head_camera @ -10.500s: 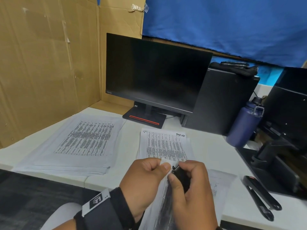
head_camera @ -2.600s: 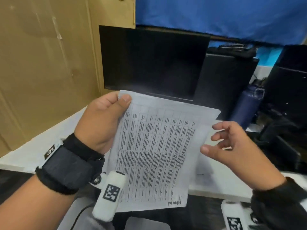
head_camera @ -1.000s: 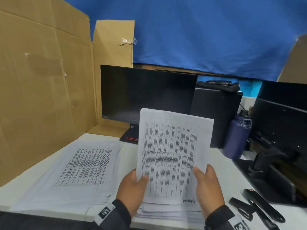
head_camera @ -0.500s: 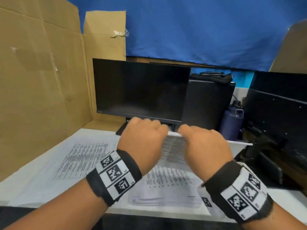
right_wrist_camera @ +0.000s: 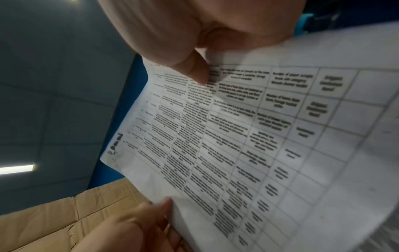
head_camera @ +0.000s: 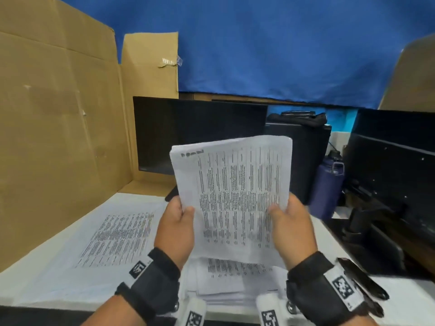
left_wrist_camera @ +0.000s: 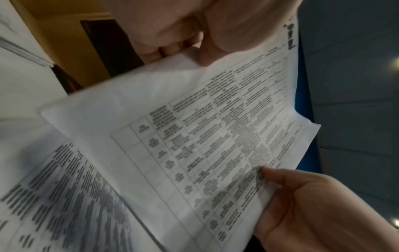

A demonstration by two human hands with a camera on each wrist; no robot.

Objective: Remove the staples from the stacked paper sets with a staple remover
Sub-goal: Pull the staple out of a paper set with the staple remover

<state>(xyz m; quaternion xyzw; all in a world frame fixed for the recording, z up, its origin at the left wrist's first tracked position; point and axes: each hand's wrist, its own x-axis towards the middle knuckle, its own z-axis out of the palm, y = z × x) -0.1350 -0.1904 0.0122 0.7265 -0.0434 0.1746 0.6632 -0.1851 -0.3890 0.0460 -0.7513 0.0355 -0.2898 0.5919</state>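
Observation:
I hold one printed paper set (head_camera: 231, 196) upright above the desk, with a dark handwritten mark at its top left corner. My left hand (head_camera: 182, 215) pinches its lower left edge and my right hand (head_camera: 279, 215) its lower right edge, thumbs on the front. The left wrist view shows the paper set (left_wrist_camera: 194, 136) spanning between both hands; the right wrist view shows my thumb (right_wrist_camera: 194, 71) pressed on the printed table. A stack of paper sets (head_camera: 235, 281) lies under my wrists. A black hinged tool (head_camera: 362, 282) lies on the desk right of my right wrist; I cannot tell whether it is the staple remover.
A second, wider pile of printed sheets (head_camera: 106, 241) lies on the white desk (head_camera: 47, 274) to the left. A cardboard wall (head_camera: 58, 149) closes the left side. Behind stand a dark monitor (head_camera: 200, 132), a black computer case (head_camera: 303, 156) and a blue bottle (head_camera: 327, 184).
My hands have turned over from knuckles up. The paper set went from nearly flat to upright, and its handwritten mark moved from bottom right to top left.

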